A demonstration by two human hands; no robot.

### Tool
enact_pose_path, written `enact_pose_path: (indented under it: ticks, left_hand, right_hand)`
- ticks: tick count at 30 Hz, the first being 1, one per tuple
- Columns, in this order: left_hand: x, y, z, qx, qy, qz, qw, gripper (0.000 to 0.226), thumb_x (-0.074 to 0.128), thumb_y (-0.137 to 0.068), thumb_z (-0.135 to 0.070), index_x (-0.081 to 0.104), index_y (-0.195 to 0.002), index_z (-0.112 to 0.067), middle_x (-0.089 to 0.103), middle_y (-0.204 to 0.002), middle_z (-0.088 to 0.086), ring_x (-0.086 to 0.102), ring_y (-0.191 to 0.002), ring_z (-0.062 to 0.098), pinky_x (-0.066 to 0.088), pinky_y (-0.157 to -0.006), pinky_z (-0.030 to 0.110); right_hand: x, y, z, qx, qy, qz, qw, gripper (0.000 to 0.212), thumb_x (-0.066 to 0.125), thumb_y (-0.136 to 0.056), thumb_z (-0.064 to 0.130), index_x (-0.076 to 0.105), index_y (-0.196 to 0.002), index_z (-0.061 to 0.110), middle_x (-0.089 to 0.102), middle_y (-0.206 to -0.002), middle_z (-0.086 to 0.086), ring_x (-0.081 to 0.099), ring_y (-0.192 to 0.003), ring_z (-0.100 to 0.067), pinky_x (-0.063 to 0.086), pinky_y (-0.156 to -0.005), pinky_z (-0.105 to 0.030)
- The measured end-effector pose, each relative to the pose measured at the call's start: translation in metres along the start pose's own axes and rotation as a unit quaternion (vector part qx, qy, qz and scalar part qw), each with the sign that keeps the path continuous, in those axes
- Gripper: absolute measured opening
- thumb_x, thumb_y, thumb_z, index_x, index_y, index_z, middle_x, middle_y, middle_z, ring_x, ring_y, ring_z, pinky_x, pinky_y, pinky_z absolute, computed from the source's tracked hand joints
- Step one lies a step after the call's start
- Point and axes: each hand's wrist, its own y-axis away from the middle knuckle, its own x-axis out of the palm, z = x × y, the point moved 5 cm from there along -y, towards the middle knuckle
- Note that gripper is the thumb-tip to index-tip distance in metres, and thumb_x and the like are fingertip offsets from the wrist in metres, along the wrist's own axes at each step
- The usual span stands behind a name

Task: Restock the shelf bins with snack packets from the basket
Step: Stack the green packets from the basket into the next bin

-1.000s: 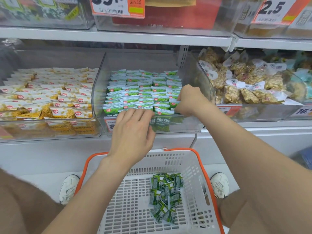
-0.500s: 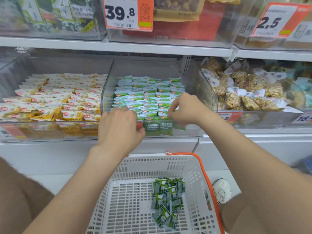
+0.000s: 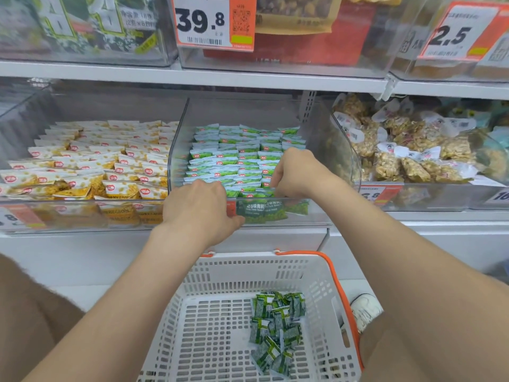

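The middle clear shelf bin [image 3: 316,150] holds tidy rows of green snack packets [image 3: 237,155]. My left hand [image 3: 198,208] lies over the bin's front rim at the left. Its fingers dip inside among the front packets and are hidden, and its thumb is outside the front wall. My right hand [image 3: 297,175] is inside the bin at the front right, fingers curled down and pinching a green packet in the front row. Below, the white basket [image 3: 234,261] with an orange handle holds a small pile of green packets [image 3: 275,326].
A bin of yellow-and-white packets [image 3: 91,166] sits to the left, and a bin of bagged nut snacks [image 3: 413,153] to the right. The upper shelf [image 3: 192,75] overhangs the bins and carries price tags [image 3: 212,20]. A white shoe [image 3: 363,310] is beside the basket.
My left hand slid left and up from the bin's front wall onto its rim. My right hand came forward from the bin's right side to the front row of green packets.
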Motion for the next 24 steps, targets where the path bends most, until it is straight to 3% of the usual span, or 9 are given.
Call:
enact_pose_path:
  ticks: [4,6,8,10,12,14,18,22,24]
  left_hand:
    - [-0.010,0.009,-0.006,0.020,0.057,-0.139,0.988,0.056,0.063,-0.082,-0.070,0.059,-0.103,-0.018,0.064,-0.104,0.006,0.060,-0.104,0.033,0.046,-0.077,0.040]
    - [-0.013,0.015,-0.016,0.074,0.102,-0.223,0.967,0.045,0.068,-0.082,-0.057,0.061,-0.105,-0.019,0.060,-0.102,0.003,0.054,-0.103,0.032,0.044,-0.082,0.043]
    - [-0.018,0.026,-0.032,0.173,0.160,-0.300,0.925,0.025,0.070,-0.084,-0.040,0.061,-0.093,-0.019,0.058,-0.090,0.001,0.053,-0.092,0.030,0.044,-0.077,0.044]
    - [-0.014,0.037,-0.050,0.256,0.184,-0.299,0.901,0.017,0.065,-0.084,-0.035,0.057,-0.076,-0.023,0.057,-0.072,-0.001,0.057,-0.075,0.029,0.043,-0.062,0.039]
    - [0.013,0.039,-0.065,0.282,0.146,-0.177,0.932,0.025,0.055,-0.085,-0.045,0.053,-0.069,-0.025,0.061,-0.064,-0.003,0.063,-0.067,0.029,0.038,-0.054,0.032]
    - [0.056,0.035,-0.077,0.273,0.098,-0.014,0.957,0.028,0.051,-0.087,-0.051,0.056,-0.074,-0.027,0.066,-0.073,-0.001,0.066,-0.075,0.029,0.039,-0.058,0.031]
    - [0.149,0.037,-0.093,0.265,0.097,0.188,0.941,0.021,0.058,-0.090,-0.041,0.066,-0.082,-0.023,0.068,-0.084,-0.002,0.065,-0.077,0.023,0.054,-0.066,0.033]
    - [0.250,0.051,-0.108,0.243,0.071,0.336,0.907,0.027,0.054,-0.092,-0.029,0.061,-0.074,-0.010,0.063,-0.073,0.009,0.052,-0.060,0.022,0.050,-0.062,0.037]
    - [0.297,0.063,-0.114,0.234,0.021,0.410,0.881,0.025,0.049,-0.100,-0.026,0.065,-0.091,-0.008,0.063,-0.089,0.014,0.054,-0.070,0.023,0.051,-0.071,0.041]
  right_hand:
    - [-0.014,0.014,-0.001,-0.019,0.019,-0.102,0.994,0.026,0.062,-0.076,0.006,0.075,-0.098,0.000,0.073,-0.093,-0.023,0.070,-0.093,-0.035,0.062,-0.073,-0.054]
    - [-0.021,0.032,0.002,-0.038,0.025,-0.161,0.986,0.021,0.056,-0.079,0.008,0.072,-0.092,0.006,0.069,-0.086,-0.019,0.066,-0.082,-0.039,0.061,-0.070,-0.050]
    - [-0.026,0.056,0.007,-0.064,0.023,-0.188,0.980,0.017,0.052,-0.079,0.017,0.069,-0.081,0.015,0.065,-0.076,-0.010,0.062,-0.073,-0.036,0.059,-0.066,-0.043]
    - [-0.028,0.082,0.008,-0.085,0.023,-0.160,0.983,0.014,0.051,-0.074,0.025,0.064,-0.072,0.021,0.064,-0.071,-0.005,0.062,-0.074,-0.033,0.056,-0.065,-0.037]
    - [-0.017,0.104,0.008,-0.110,0.055,-0.062,0.990,0.010,0.053,-0.072,0.025,0.060,-0.064,0.023,0.064,-0.071,-0.001,0.063,-0.077,-0.029,0.056,-0.067,-0.035]
    - [0.013,0.123,-0.003,-0.117,0.114,0.071,0.984,0.013,0.056,-0.079,0.023,0.059,-0.067,0.022,0.063,-0.078,-0.002,0.063,-0.087,-0.027,0.057,-0.072,-0.037]
    - [0.094,0.149,-0.038,-0.096,0.203,0.289,0.930,0.021,0.052,-0.093,0.015,0.046,-0.073,0.020,0.051,-0.084,-0.002,0.061,-0.086,-0.027,0.048,-0.062,-0.034]
    - [0.143,0.155,-0.061,-0.101,0.203,0.337,0.914,0.012,0.051,-0.096,0.011,0.054,-0.086,0.017,0.055,-0.088,-0.004,0.061,-0.080,-0.025,0.050,-0.061,-0.034]
    - [0.154,0.154,-0.067,-0.112,0.205,0.339,0.911,0.012,0.051,-0.098,0.010,0.059,-0.105,0.012,0.051,-0.087,-0.002,0.061,-0.084,-0.024,0.053,-0.069,-0.037]
